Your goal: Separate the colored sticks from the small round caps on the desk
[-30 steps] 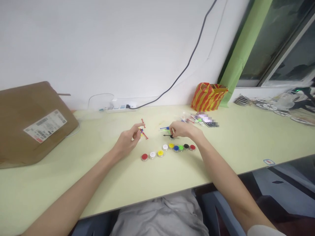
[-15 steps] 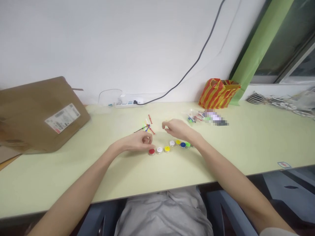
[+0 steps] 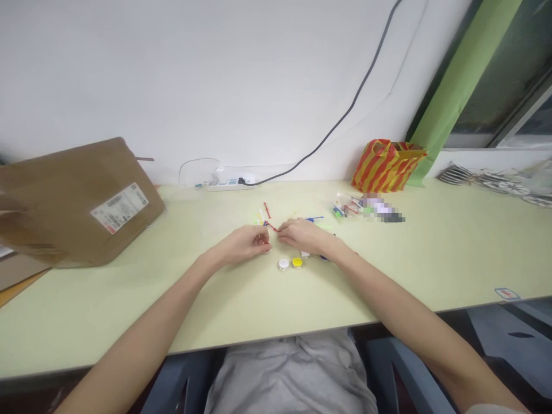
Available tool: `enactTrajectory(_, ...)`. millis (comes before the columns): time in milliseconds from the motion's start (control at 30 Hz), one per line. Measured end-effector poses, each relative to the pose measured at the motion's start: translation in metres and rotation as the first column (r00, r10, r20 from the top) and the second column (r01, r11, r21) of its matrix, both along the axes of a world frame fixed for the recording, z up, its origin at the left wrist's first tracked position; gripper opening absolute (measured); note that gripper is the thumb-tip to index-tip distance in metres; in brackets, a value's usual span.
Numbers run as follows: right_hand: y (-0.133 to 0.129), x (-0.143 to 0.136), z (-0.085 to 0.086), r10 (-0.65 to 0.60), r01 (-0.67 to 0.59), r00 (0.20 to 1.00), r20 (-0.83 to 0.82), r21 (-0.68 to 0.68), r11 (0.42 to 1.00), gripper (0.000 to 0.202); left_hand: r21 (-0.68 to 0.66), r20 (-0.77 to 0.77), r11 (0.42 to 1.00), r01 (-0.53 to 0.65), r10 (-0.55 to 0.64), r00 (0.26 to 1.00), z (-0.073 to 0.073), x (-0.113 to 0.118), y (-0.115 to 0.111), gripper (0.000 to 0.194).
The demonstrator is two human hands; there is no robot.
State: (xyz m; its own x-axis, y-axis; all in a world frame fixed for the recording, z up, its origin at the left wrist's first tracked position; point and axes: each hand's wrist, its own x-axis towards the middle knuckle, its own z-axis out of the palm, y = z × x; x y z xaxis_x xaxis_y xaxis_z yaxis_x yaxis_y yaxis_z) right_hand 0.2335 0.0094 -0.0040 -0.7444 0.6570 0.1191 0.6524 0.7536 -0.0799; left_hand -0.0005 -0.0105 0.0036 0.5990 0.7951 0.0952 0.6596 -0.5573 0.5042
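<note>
My left hand (image 3: 246, 241) is closed, thumb and fingers pinched round a small red-lidded jar (image 3: 266, 244) that they mostly cover. Close by on the right, my right hand (image 3: 302, 234) has its fingertips closed at the end of a thin red plastic stick (image 3: 272, 226). Past my fingers lies a small pile of coloured sticks (image 3: 260, 219), with another red stick (image 3: 267, 210) beyond. A white-lidded jar (image 3: 283, 264) and a yellow-lidded jar (image 3: 297, 262) stand in front. My right hand partly hides further jars, one with a blue lid (image 3: 324, 257).
To the left leans a large cardboard box (image 3: 86, 207). A power strip (image 3: 228, 183) with a black cable (image 3: 328, 132) lies by the wall. Back right are a striped bag (image 3: 386, 167) and a clear bag of coloured pieces (image 3: 342, 208). A blue stick (image 3: 315, 218) lies behind my right hand.
My left hand has picked up the red-lidded jar and moved slightly away from me. My right hand has come down and left onto the red stick, uncovering the blue stick.
</note>
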Motion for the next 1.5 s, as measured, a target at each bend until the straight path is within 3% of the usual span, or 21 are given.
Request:
enactTrajectory(300,0.005,-0.004,0.005,-0.213,0.198,0.971,0.109,0.138,0.97,0.028,0.17,0.044,0.982,-0.077,0.07,0.997,-0.012,0.001,0.007,0.018)
enactTrajectory(500,0.009,-0.015,-0.003,-0.276,0.258,0.956,0.094,0.169,0.951,0.028,0.086,0.268,0.991,-0.101,0.075,0.961,-0.017,0.007,0.011,0.022)
enactTrajectory(633,0.009,-0.015,-0.003,-0.276,0.251,0.954,0.116,0.188,0.949,0.028,0.274,0.315,0.958,-0.084,-0.006,0.949,-0.02,0.011,0.012,0.021)
enactTrajectory(733,0.008,-0.014,-0.002,-0.262,0.237,0.959,0.112,0.2,0.951,0.028,0.329,0.335,0.939,-0.103,-0.014,0.942,-0.02,0.013,0.011,0.023)
enactTrajectory(867,0.006,-0.012,0.0,-0.274,0.259,0.96,0.05,0.198,0.945,0.027,0.329,0.365,0.934,-0.143,0.014,0.931,-0.017,0.015,0.008,0.024)
enactTrajectory(967,0.002,-0.012,0.004,-0.315,0.331,0.938,-0.149,0.102,0.938,0.021,0.33,0.374,0.919,-0.217,0.084,0.924,-0.015,0.015,0.006,0.025)
enactTrajectory(1067,-0.001,-0.016,0.004,-0.288,0.252,0.805,-0.518,-0.141,0.957,0.009,0.256,0.431,0.917,-0.305,0.174,0.885,-0.014,0.015,0.005,0.027)
enactTrajectory(1167,0.0,-0.022,0.0,-0.245,-0.05,0.602,-0.76,-0.343,0.938,0.012,0.146,0.511,0.942,-0.302,0.189,0.838,-0.012,0.017,0.003,0.032)
enactTrajectory(1233,0.002,-0.024,-0.003,-0.244,-0.211,0.522,-0.818,-0.401,0.892,0.017,0.136,0.534,0.953,-0.269,0.158,0.83,-0.011,0.019,0.001,0.032)
enactTrajectory(1300,0.002,-0.024,-0.004,-0.265,-0.282,0.468,-0.843,-0.427,0.859,0.023,0.164,0.53,0.953,-0.255,0.132,0.837,-0.009,0.021,-0.002,0.029)
enactTrajectory(1500,0.0,-0.021,-0.004,-0.346,-0.262,0.352,-0.87,-0.446,0.856,0.033,0.156,0.521,0.954,-0.255,0.14,0.842,-0.006,0.028,-0.007,0.036)
